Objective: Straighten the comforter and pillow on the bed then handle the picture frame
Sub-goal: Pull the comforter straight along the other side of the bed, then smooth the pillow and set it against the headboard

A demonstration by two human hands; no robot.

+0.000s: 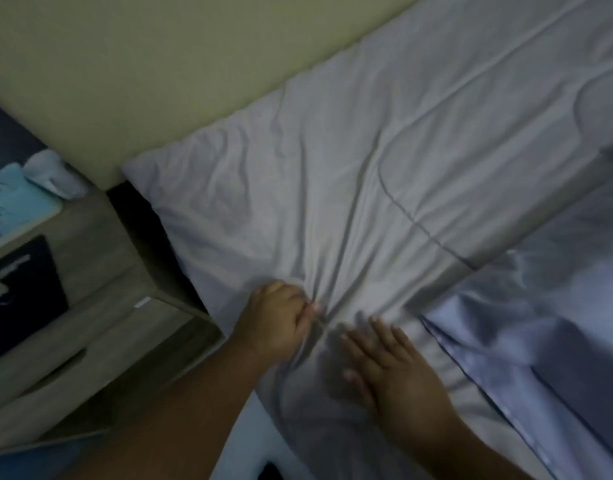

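My left hand (277, 320) is clamped on the comforter (333, 185). Thumb and curled fingers pinch a small bunch of the pale grey cloth near the bed's near edge, and creases fan out from that pinch toward the far side. My right hand (395, 372) lies just beside it, not touching it. Its palm is down on the same cloth, and its fingers (384, 336) are straight and spread apart, pressing flat and holding nothing.

The comforter covers the bed from the near edge up to the beige panel (159, 64) along the far edge. One of its corners sits against that panel at the bed's left corner. Stitched quilting lines run across it. To the right of my right hand, a shinier bluish fabric (540, 323) meets the grey cloth in a straight seam and runs on toward the right end of the bed.

Off the bed's left edge, across a dark gap, stands a wood-grain nightstand (100, 244). On it lie a dark flat rectangular thing (24, 282), a light blue flat thing (17, 202) and a crumpled whitish bundle (52, 171). All three are too blurred for me to tell what they are.
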